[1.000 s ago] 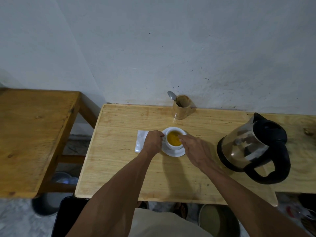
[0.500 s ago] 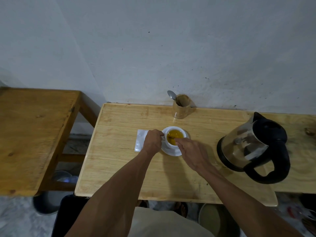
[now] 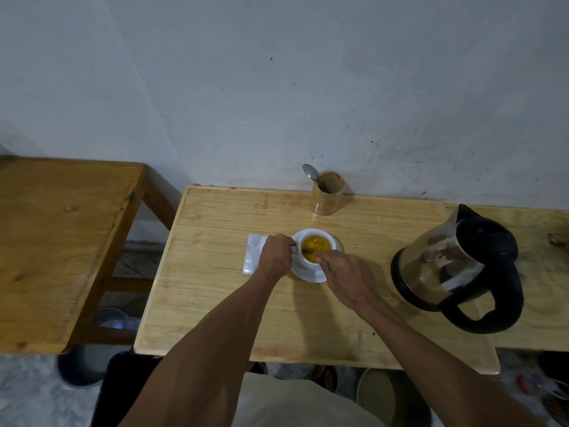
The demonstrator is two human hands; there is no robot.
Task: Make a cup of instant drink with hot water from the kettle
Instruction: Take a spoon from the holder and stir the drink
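Hands first: your left hand (image 3: pixel 275 254) is curled tight on the left side of the cup (image 3: pixel 317 252), right where the cup's handle would be, but your fingers hide the handle, so you cannot see the grip itself. Your right hand (image 3: pixel 345 277) is at the near right edge of the cup with its fingers pinched narrow on something thin and dark that dips into the drink. It looks like a spoon for stirring, but it is too small to be sure.

The cup is white and sits between your two hands on a white saucer (image 3: pixel 311 275). It is full of a yellow-orange drink (image 3: pixel 317 248).

Under and just left of your left hand lies a flat white packet (image 3: pixel 253 254) on the counter (image 3: pixel 215 288). It touches the saucer's left side, or comes very close; your hand hides that spot.

Past your hands, near the wall (image 3: pixel 308 87), stands a brown jar (image 3: pixel 328 194) with a spoon (image 3: pixel 310 173) sticking up out of it, leaning left.

Well off to the right of your right hand stands the kettle (image 3: pixel 455 266), shiny with a black lid and black handle. The handle points toward you. It is apart from the cup and from your hand.

Far left of your left hand is a second wooden table (image 3: pixel 61 241), darker than the counter.
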